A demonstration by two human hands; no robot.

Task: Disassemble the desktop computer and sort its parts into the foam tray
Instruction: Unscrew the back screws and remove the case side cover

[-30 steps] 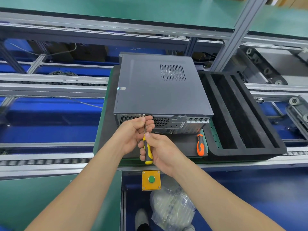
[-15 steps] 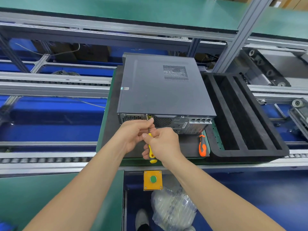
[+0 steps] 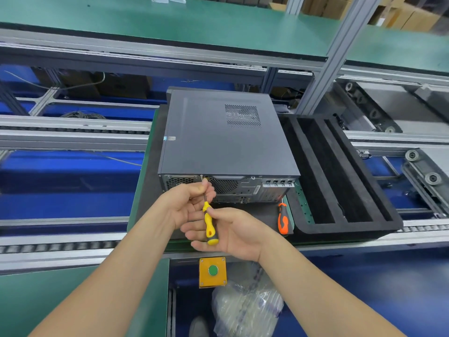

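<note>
Pinches the thin metal shaft of a yellow screwdriver [image 3: 209, 227] between thumb and forefinger of the left hand [image 3: 188, 203], palm turned inward, forearm reaching up from the lower left. Supports the yellow handle on the right hand [image 3: 233, 229], palm up, fingers straight and slightly spread beneath it, thumb resting against the handle's neck, forearm coming in from the lower right. Points the tip up at the top edge of the rear panel of the computer [image 3: 226, 137], lying flat with its cover on, on a dark mat [image 3: 150, 190]. Just right of the computer, a black foam tray [image 3: 345, 228], its three long slots showing only bare foam. Between the computer's rear corner and the tray's front corner, an orange screwdriver [image 3: 282, 220] lying on the mat. Below the hands, a yellow box with a green button [image 3: 212, 271] and a clear plastic bag [image 3: 245, 307].
</note>
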